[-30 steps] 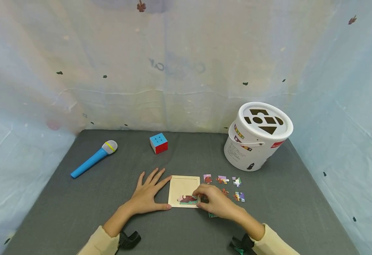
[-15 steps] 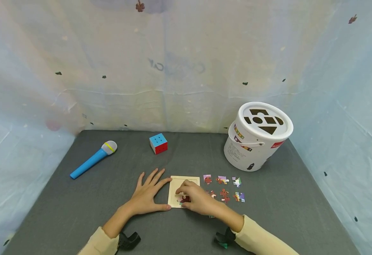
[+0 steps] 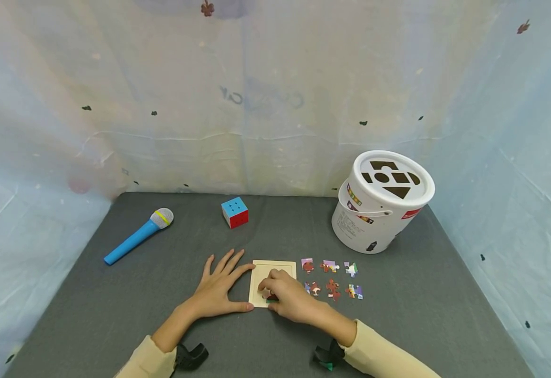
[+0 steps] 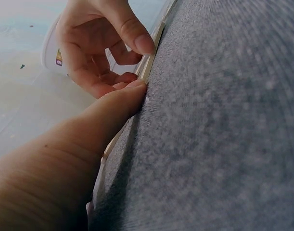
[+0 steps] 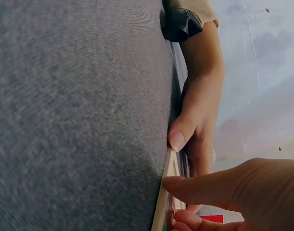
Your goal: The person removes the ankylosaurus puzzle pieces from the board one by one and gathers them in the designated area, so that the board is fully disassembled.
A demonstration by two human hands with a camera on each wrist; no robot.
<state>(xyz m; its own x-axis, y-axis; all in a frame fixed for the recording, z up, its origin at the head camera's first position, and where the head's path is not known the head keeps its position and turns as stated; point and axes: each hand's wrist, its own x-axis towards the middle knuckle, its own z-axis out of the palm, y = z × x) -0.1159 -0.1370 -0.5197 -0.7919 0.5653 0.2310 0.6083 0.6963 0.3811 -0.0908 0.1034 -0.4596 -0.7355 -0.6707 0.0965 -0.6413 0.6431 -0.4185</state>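
My left hand [image 3: 217, 293] lies with fingers spread on the dark table, its index fingertip and thumb touching the left edge of a wooden puzzle tray [image 3: 282, 266]. Over the lower part of that tray is my right hand [image 3: 289, 298], its fingers bent. The right thumb [image 5: 178, 186] meets the near rim in the right wrist view, and bent fingertips [image 5: 187, 219] reach inside. A dark red and green puzzle piece [image 3: 272, 299] shows partly beneath them. A gap shows between right thumb and fingers in the left wrist view; whether they pinch a piece is hidden.
Several loose puzzle pieces [image 3: 333, 289] lie in two rows right of the tray. Behind them stands a white bucket [image 3: 365, 226] with shape holes in its lid. A puzzle cube [image 3: 235, 212] and a blue toy microphone [image 3: 135, 240] lie farther back.
My right hand has moved left from the tray's right edge to over its lower left part, uncovering loose pieces on the right. My left hand has stayed in place.
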